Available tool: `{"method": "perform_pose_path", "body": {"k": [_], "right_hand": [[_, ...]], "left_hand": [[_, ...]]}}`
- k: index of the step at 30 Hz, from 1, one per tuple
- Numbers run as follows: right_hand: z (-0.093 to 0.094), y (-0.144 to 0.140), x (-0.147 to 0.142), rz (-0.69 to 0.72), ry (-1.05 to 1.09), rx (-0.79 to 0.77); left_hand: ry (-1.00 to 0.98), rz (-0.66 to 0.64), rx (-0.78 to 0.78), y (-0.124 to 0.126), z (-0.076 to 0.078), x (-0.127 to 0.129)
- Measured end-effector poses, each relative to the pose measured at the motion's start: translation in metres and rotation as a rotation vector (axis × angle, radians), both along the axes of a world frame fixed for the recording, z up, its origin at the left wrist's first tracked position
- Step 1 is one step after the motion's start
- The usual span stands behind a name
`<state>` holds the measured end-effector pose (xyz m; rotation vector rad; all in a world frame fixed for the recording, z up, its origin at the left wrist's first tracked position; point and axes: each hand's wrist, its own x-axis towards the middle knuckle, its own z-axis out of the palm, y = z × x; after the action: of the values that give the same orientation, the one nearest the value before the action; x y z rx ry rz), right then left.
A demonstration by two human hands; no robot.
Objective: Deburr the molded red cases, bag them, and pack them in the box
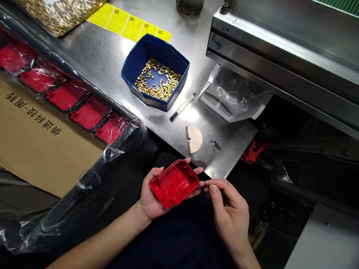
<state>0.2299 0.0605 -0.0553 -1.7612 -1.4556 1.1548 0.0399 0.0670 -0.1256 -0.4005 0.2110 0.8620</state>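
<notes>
A red plastic housing [175, 183] with a black rim lies, hollow side up, in my left hand [151, 192], whose fingers wrap round it from below. Just right of the housing, my right hand [231, 211] is closed in a pinch of thumb and forefinger. Something small and dark may sit at those fingertips, too small to name. Past the hands, on the metal table [223, 167], are a half-round pale disc [194, 140], a nail clipper [215, 145] and a slim grey tool [183, 107]. Behind them a blue bin [131, 77] holds many small brass pieces [162, 89].
At left, a plastic-lined box [111, 174] holds several red housings [66, 94] beside cardboard [43, 128]. A bag of brass parts [57, 2] and yellow labels [123, 22] lie at the back. A metal rail [285, 60] overhangs a white tray [231, 113] at right.
</notes>
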Motion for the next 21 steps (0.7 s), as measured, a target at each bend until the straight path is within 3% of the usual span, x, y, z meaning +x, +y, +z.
{"method": "perform_pose_path", "body": {"k": [6, 10, 13, 15, 17, 19, 21], "right_hand": [[0.002, 0.005, -0.002, 0.005, 0.000, -0.008], [0.004, 0.009, -0.007, 0.029, 0.046, -0.038], [0.003, 0.015, -0.014, 0.156, 0.208, -0.244], [0.000, 0.019, -0.020, 0.225, 0.371, -0.391], [-0.003, 0.021, -0.024, 0.200, 0.552, -0.487], [-0.007, 0.020, -0.028, 0.132, 0.716, -0.557], [-0.013, 0.015, -0.030, 0.099, 0.824, -0.613]], "left_hand": [[0.005, 0.010, -0.016, 0.001, 0.000, -0.002], [0.123, 0.011, -0.012, 0.001, 0.005, 0.000], [0.434, -0.036, 0.097, 0.003, 0.014, 0.000], [0.754, -0.088, 0.277, 0.004, 0.020, -0.003], [1.009, -0.104, 0.481, 0.006, 0.025, -0.010], [1.081, -0.061, 0.574, 0.006, 0.029, -0.019], [1.033, 0.018, 0.500, 0.004, 0.029, -0.028]]}}
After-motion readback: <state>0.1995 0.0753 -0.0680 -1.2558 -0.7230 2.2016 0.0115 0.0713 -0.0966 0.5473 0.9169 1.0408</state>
